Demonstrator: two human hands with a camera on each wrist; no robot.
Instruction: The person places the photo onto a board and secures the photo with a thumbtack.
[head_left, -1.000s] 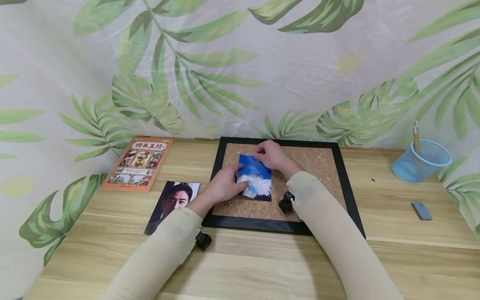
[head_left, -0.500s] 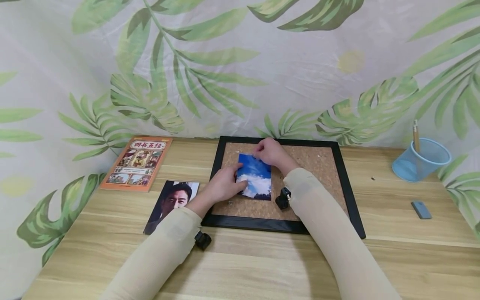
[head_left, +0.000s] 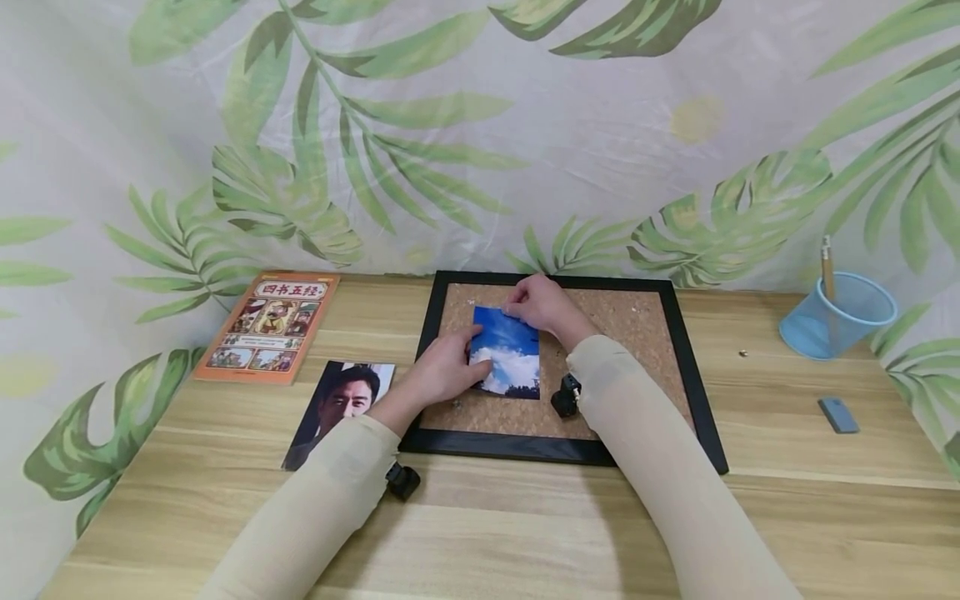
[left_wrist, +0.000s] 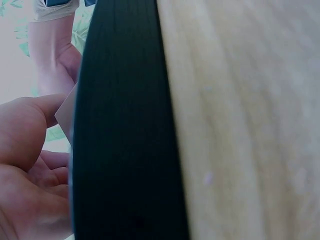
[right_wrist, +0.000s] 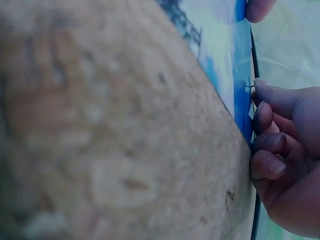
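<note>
A photo of blue sky and clouds (head_left: 510,337) lies on a black-framed corkboard (head_left: 517,423). My left hand (head_left: 446,367) rests on the photo's left side, thumb on the clouds and a fingertip near the upper left edge. In the left wrist view, a pale photo corner (left_wrist: 65,116) stands up beside the thumb. My right hand (head_left: 543,304) is at the photo's top edge. In the right wrist view, its thumb and finger pinch a thin pin (right_wrist: 250,86) whose point meets the photo; the pin's head is hidden by the fingertips.
A portrait photo (head_left: 348,396) lies left of the board, with an orange book (head_left: 270,329) behind it. On the right are a small metallic tack (head_left: 743,353), a grey-blue eraser (head_left: 837,415) and a blue mesh cup (head_left: 838,321) holding a pencil (head_left: 827,271). A leaf-patterned curtain hangs behind.
The head view has shifted slightly, moving the whole scene a little left and up. Both hands keep their places on the photo.
</note>
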